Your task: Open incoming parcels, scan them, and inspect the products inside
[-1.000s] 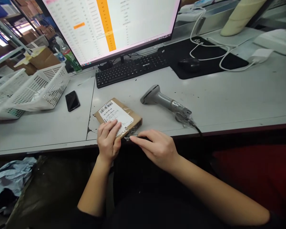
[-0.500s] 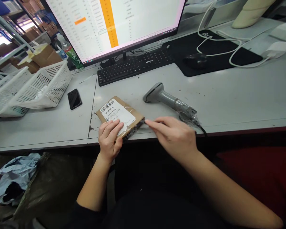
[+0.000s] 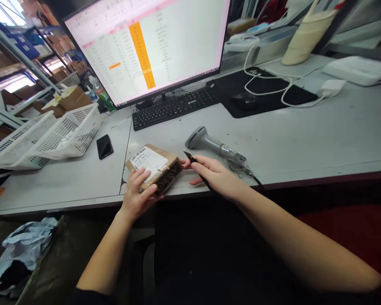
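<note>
A small brown cardboard parcel (image 3: 158, 163) with a white shipping label lies near the front edge of the grey desk (image 3: 305, 140). My left hand (image 3: 138, 192) presses on its near corner, fingers curled over the top and side. My right hand (image 3: 214, 173) is closed around a thin black utility knife (image 3: 192, 160), whose tip points at the parcel's right end. A grey handheld barcode scanner (image 3: 212, 144) lies just behind my right hand, its cable trailing off the desk edge.
A black phone (image 3: 104, 146) lies left of the parcel, beside two white mesh baskets (image 3: 51, 135). Behind are a black keyboard (image 3: 176, 108), a monitor (image 3: 149, 46) showing a spreadsheet, a mouse (image 3: 244, 101) on a black pad and white cables. Crumpled plastic (image 3: 19, 245) lies on the floor at left.
My right hand slid from the parcel's near edge round to its right end, the knife tip now showing. The left hand shifted lower on the parcel. The camera view tilted up.
</note>
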The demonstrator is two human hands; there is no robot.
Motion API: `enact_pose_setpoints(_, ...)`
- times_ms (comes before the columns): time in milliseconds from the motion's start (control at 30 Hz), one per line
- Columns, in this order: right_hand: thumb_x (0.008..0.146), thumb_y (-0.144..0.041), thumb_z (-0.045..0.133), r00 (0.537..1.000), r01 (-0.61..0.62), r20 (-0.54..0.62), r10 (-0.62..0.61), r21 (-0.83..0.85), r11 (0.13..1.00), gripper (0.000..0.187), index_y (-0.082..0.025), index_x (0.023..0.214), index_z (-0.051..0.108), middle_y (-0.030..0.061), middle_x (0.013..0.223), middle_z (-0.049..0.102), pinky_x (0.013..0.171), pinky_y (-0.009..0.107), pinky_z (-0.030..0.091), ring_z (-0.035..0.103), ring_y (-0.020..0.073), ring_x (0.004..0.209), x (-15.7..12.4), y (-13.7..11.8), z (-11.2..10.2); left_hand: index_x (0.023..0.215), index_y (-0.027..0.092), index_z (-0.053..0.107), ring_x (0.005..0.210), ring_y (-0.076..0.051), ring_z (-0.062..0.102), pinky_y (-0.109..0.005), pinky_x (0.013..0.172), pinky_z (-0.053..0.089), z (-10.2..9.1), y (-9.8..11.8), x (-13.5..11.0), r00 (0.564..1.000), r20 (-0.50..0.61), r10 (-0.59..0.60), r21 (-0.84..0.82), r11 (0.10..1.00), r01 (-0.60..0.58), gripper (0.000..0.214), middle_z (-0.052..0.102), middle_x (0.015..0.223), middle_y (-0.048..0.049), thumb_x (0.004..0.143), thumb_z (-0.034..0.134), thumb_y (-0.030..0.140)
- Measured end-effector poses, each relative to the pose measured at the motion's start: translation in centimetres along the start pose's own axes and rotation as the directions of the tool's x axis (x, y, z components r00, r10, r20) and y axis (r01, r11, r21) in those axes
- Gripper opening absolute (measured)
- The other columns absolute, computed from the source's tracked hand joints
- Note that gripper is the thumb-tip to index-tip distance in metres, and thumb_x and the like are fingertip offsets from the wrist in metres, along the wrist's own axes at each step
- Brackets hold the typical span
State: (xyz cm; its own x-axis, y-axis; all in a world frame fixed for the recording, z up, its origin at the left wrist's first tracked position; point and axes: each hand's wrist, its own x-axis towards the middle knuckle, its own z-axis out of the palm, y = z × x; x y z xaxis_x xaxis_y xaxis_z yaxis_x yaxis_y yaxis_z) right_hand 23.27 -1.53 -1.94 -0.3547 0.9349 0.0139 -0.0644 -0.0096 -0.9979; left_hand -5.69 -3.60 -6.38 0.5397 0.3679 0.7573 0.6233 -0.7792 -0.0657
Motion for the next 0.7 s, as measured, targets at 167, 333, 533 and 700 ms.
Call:
enact_pose_setpoints(167,0.094,-0.048,0.060,0.982,0.182,-0.064,-0.177,0.094,0.979,0.031,-0.022,0.109,0.068,0.0117,0.126,0.070,0.060,0.026,0.060,0.068,0.0254,0.110,0.6,-3.0,0.3,0.123,0.025,0.062,0.113,-0.024,0.064,-0.041,0.100,0.052,-1.5,-0.8,4.6,0.649,-0.381,-0.658,-0.554,0.725,0.410,0.042,0.064,0.121,-0.0083,0.095,0.057,0.056)
enact_pose_setpoints(333,0.098,-0.042,0.052,0.954,0.285,-0.049,-0.296,-0.160,0.945,0.033,-0.021,0.118,0.069,0.0110,0.131,0.068,0.058,0.027,0.062,0.070,0.0229,0.103,2.1,-1.3,1.2,0.120,0.018,0.059,0.101,-0.023,0.069,-0.038,0.090,0.057,1.3,-2.5,6.3,0.388,-0.019,-0.921,-0.832,0.230,0.505,0.053,0.069,0.115,-0.0124,0.097,0.044,0.064)
enact_pose_setpoints(533,0.099,-0.029,0.050,0.885,0.382,0.026,-0.465,-0.613,0.692,0.031,-0.021,0.119,0.072,0.0119,0.136,0.067,0.092,0.044,0.062,0.069,0.0262,0.116,3.1,1.7,0.6,0.136,0.019,0.055,0.137,-0.029,0.052,-0.050,0.118,0.037,3.3,-4.2,2.5,0.475,0.074,-0.877,-0.514,0.374,0.772,0.058,0.058,0.141,-0.0169,0.089,0.066,0.051)
enact_pose_setpoints(700,0.100,-0.029,0.048,0.888,0.342,0.028,-0.458,-0.707,0.620,0.031,-0.021,0.120,0.071,0.0107,0.140,0.064,0.106,0.048,0.053,0.064,0.0259,0.126,3.6,2.0,0.5,0.147,0.024,0.047,0.155,-0.036,0.020,-0.061,0.122,0.024,1.8,-1.7,2.0,0.790,0.166,-0.591,-0.103,0.786,0.609,0.065,0.036,0.161,-0.0160,0.091,0.063,0.052)
